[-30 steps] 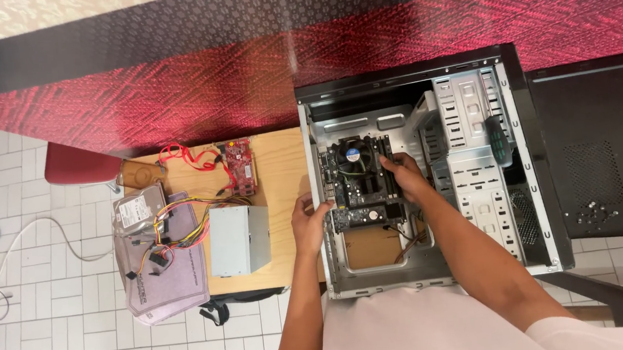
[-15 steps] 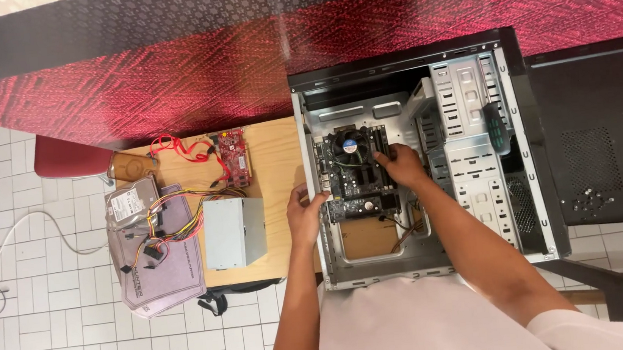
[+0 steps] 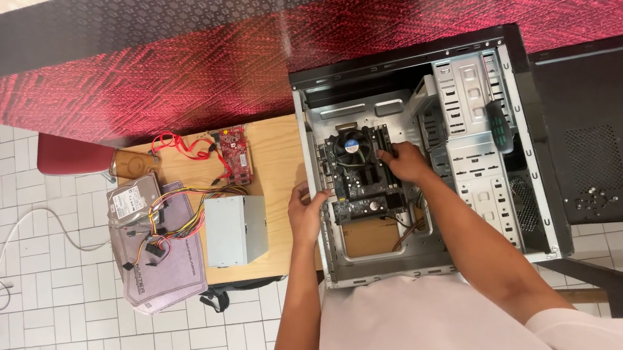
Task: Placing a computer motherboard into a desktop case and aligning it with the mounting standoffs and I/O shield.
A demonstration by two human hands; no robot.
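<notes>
We look straight down into an open computer case (image 3: pixel 416 157) lying on its side, and both our hands are at the motherboard (image 3: pixel 361 174) inside it. Our left hand (image 3: pixel 306 213) grips the board's left edge at the case wall, fingers curled over it. Our right hand (image 3: pixel 404 162) closes on the board's right edge, just beside the round cooler fan (image 3: pixel 353 146) — so we hold the board from both sides, and it sits in the middle of the case, above a bare brown patch of the tray. The silver drive cage (image 3: pixel 474 129) stands to the right of our right hand.

On the wooden worktop (image 3: pixel 272 156) left of the case lie a grey power supply (image 3: pixel 235 230) with its bundle of coloured wires (image 3: pixel 168 223), a hard drive (image 3: pixel 131 201) and a red circuit card (image 3: pixel 234 153) — all well apart from our hands.
</notes>
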